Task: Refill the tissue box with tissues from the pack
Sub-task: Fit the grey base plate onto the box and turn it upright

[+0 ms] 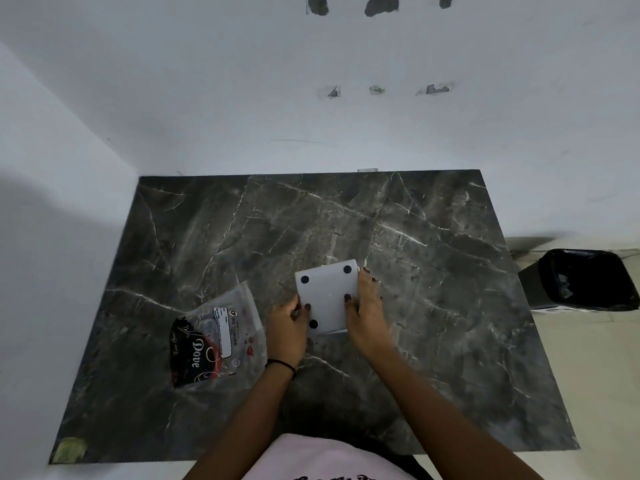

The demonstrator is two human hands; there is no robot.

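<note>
Dim, cool light with soft shadow on the left wall [52,202], wide-angle bending at the edges, slight softness throughout.

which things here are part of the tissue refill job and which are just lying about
Part of the job:
- white tissue box, underside up with four black pads, held by left hand and right hand
- flattened plastic tissue pack, left of the box

Lying about:
- black bin on the floor, right of the marble table
- green scrap at the table's near left corner
</note>
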